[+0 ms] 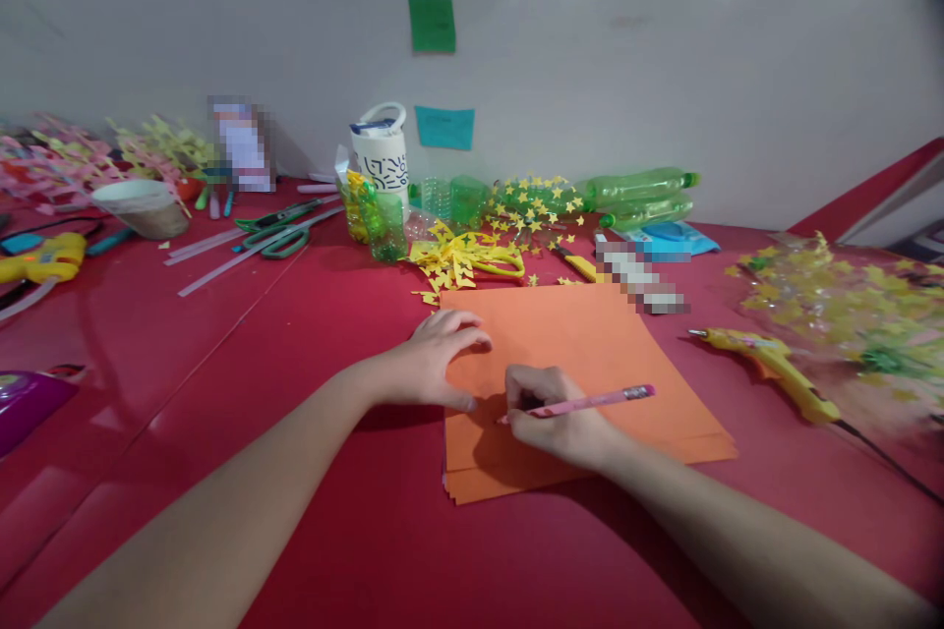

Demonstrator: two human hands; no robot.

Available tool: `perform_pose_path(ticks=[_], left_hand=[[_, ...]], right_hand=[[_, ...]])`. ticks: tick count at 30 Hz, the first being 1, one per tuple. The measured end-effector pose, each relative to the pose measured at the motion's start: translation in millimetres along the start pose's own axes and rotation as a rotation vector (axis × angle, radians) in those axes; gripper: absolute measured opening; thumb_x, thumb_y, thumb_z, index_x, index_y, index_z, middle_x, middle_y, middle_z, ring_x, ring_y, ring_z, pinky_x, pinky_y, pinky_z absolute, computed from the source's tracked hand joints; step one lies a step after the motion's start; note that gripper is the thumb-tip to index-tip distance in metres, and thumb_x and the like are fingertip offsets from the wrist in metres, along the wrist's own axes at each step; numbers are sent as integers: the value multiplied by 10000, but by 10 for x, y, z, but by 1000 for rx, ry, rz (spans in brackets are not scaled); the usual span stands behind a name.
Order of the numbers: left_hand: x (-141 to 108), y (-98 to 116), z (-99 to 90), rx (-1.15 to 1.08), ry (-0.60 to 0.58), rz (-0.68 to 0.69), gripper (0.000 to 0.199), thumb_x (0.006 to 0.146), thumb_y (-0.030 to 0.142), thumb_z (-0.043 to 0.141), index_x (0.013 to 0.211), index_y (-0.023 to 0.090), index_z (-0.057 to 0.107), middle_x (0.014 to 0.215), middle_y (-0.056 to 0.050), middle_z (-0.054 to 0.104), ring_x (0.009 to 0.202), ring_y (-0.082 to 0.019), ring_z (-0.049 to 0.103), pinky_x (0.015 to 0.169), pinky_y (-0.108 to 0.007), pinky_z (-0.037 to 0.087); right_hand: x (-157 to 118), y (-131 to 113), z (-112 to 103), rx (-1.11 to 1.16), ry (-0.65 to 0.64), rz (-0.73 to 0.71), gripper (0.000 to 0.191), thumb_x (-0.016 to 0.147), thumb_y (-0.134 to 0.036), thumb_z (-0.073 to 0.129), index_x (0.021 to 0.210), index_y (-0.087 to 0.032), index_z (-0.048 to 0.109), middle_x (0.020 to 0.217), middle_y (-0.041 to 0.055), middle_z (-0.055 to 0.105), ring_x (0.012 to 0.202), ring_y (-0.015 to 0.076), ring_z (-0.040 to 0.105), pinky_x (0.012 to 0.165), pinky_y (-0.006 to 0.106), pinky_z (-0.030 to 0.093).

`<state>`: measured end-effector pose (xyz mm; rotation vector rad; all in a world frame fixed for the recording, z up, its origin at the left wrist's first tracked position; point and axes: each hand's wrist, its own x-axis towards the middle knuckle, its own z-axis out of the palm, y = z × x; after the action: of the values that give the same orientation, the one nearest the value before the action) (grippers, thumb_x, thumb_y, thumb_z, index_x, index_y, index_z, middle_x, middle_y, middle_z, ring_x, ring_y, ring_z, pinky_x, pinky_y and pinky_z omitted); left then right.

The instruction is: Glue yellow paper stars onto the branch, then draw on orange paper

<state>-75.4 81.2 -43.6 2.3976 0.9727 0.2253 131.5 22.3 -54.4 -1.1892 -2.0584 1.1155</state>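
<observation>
A stack of orange paper (575, 334) lies on the red table (354, 531) in front of me. My right hand (557, 413) is closed round a pink pencil (597, 401), its tip at the paper and its eraser end pointing right. On the left edge of the stack rests my left hand (439, 359), fingers apart and curved, holding nothing. Yellow cut paper pieces (457, 260) and yellow-handled scissors (505, 263) sit just behind the stack.
Right of the paper is a yellow glue gun (782, 369) with a cord. Green bottles (641, 185) and a white tumbler (382, 157) stand or lie at the back. Green-handled scissors (284, 238), a cup (144, 208) and another glue gun (48, 258) are at the left.
</observation>
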Motion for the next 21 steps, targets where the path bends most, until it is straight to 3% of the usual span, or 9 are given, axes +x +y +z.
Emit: perform_pose_path(ticks=[13,21], left_hand=[[3,11,6,26,11,3,555,671,431,684,1165,258,500,1339,-99,351,1250,-310,308,1037,-484,275],[-5,8,-3,28,10,8,551,680,456,670,1166,261,498,1330,-98,355,1247,-303,310,1035,-480,280]], right_hand=[[-1,-2,35,16,-54,12,99,732,-155,520,670,-181,447,547,-68,444,490,59,352,446,174,259],[15,-55,57,-55,-26,25,87,702,-146,502,647,-184,446,535,-62,457,477,63,371,450,177,273]])
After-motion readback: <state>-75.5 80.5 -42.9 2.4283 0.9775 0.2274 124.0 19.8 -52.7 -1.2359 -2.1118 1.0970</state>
